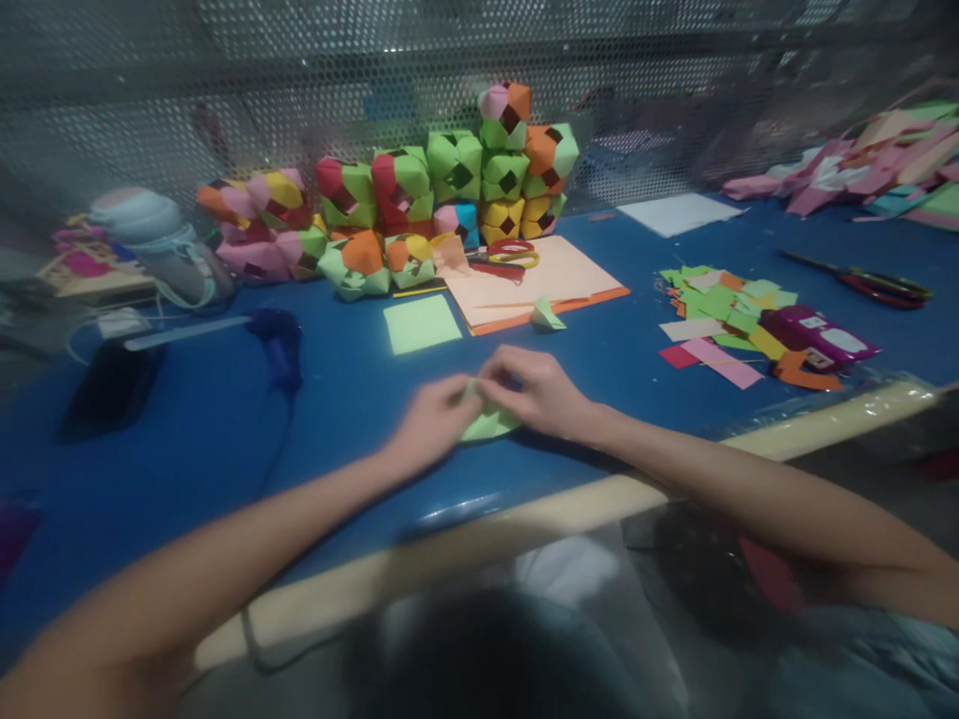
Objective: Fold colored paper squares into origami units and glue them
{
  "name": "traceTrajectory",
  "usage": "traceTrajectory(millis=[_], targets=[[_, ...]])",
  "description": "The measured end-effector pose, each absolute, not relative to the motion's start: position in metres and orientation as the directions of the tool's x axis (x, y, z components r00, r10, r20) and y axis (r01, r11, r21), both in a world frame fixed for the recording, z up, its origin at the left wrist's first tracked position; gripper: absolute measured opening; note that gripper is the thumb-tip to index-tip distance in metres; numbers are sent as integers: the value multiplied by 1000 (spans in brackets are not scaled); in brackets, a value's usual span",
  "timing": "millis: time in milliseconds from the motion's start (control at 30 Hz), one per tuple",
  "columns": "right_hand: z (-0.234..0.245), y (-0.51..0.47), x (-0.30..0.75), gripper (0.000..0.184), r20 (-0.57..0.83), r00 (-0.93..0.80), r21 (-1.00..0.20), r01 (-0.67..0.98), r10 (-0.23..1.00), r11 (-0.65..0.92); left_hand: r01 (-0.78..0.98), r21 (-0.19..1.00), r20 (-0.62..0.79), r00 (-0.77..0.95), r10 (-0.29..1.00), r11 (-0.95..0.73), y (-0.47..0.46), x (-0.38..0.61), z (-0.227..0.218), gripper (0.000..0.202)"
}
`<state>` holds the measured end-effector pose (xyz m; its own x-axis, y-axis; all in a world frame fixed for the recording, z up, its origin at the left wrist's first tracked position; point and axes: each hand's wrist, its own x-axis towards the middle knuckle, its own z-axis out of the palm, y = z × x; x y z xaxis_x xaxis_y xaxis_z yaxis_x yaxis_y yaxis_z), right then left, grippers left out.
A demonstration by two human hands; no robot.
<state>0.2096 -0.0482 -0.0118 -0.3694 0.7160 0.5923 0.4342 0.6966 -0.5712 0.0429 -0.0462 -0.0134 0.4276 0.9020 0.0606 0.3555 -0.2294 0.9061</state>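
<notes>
Both my hands meet over a light green paper piece (pixel 486 423) lying on the blue table (pixel 225 429) near its front edge. My left hand (pixel 433 417) pinches the paper's left side with closed fingers. My right hand (pixel 535 389) presses and grips its right side, fingers curled onto it. Just beyond lie a flat green paper square (pixel 421 323) and a small folded green piece (pixel 546 316). A stack of orange sheets (pixel 535 280) sits behind them.
Stacked multicoloured origami cubes (pixel 450 195) line the back under a perforated metal screen (pixel 300 80), with red-and-yellow scissors (pixel 509 258) beside them. Paper scraps (pixel 719 310), a purple packet (pixel 816 335) and more scissors (pixel 869 280) lie right. A bottle (pixel 161 245) and blue tool (pixel 279 340) sit left.
</notes>
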Motion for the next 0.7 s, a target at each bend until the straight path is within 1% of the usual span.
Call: traceTrajectory(millis=[100, 233, 400, 500, 567, 633, 700], targets=[[-13, -49, 209, 13, 612, -390, -529, 445, 688, 723, 366, 898, 69, 431, 899, -245, -46, 43, -14, 22], [-14, -48, 208, 19, 636, -423, -424, 509, 646, 750, 379, 888, 74, 441, 894, -261, -46, 43, -15, 26], [-15, -47, 210, 17, 615, -450, -419, 510, 648, 751, 373, 899, 59, 411, 910, -227, -46, 43, -13, 26], [-15, -48, 211, 17, 610, -459, -387, 539, 646, 748, 369, 901, 55, 422, 905, -227, -46, 44, -13, 28], [-13, -49, 211, 18, 593, -452, -417, 535, 666, 735, 361, 903, 67, 418, 906, -234, -46, 44, -14, 29], [-10, -48, 211, 18, 554, -421, -507, 513, 718, 692, 351, 909, 83, 378, 922, -225, -47, 44, -14, 29], [-7, -47, 211, 19, 495, -361, -609, 505, 790, 612, 327, 923, 96, 310, 946, -201, -47, 44, -14, 25]])
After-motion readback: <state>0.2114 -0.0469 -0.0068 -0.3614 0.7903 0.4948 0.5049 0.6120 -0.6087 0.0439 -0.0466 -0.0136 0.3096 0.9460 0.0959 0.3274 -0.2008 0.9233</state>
